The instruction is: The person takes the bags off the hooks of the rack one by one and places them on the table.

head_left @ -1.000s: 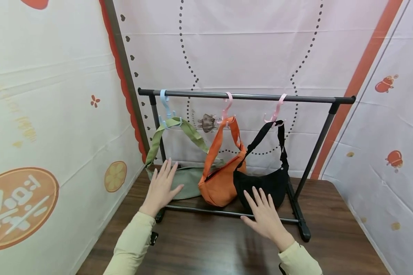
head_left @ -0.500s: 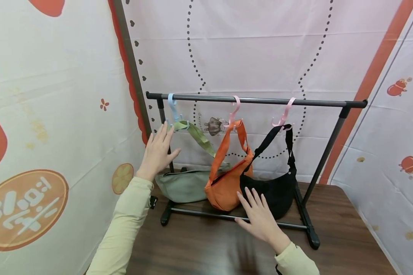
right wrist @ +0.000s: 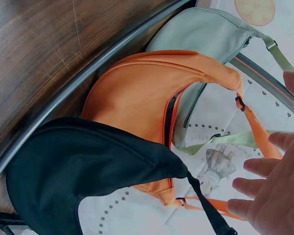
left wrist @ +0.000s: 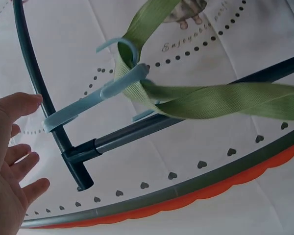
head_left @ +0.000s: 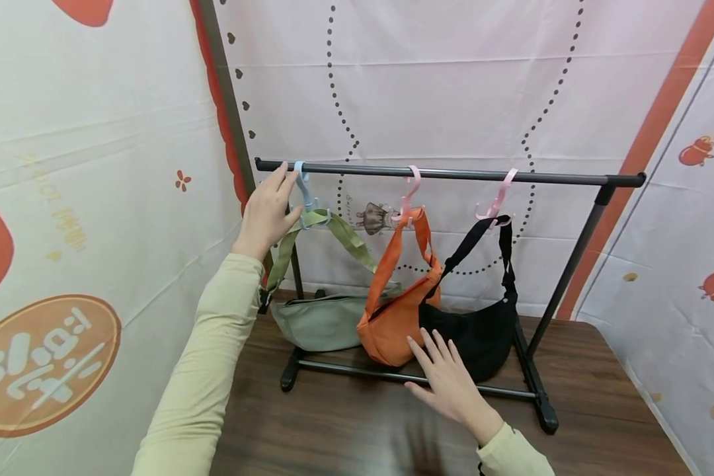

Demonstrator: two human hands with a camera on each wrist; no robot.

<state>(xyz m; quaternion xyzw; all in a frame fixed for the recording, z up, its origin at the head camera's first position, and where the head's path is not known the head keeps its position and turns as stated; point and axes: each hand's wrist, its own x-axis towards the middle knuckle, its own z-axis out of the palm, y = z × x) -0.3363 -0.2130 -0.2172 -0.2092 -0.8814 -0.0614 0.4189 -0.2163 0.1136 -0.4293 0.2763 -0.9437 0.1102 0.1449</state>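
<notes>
At the left end of the rack's black top bar (head_left: 357,171), my left hand (head_left: 266,215) is raised with fingers loosely extended beside the blue hook (head_left: 303,188). The left wrist view shows the thumb (left wrist: 24,105) close to the bar, near where the hook loops over it. That hook carries the green strap (left wrist: 210,102) of a sage-green shoulder bag (head_left: 321,324). My right hand (head_left: 451,383) is spread, palm down, before a black shoulder bag (head_left: 482,340), holding nothing. Between them hangs an orange shoulder bag (head_left: 389,337).
Two pink hooks, one in the middle (head_left: 412,188) and one at right (head_left: 502,192), carry the orange and black bags. The rack's lower bar (head_left: 357,372) and feet stand on a dark wooden table (head_left: 309,430). Printed cloth walls (head_left: 452,79) enclose the back and sides.
My left hand has risen from in front of the green bag to the blue hook at the top bar. The right hand stays low, and the head view has shifted slightly.
</notes>
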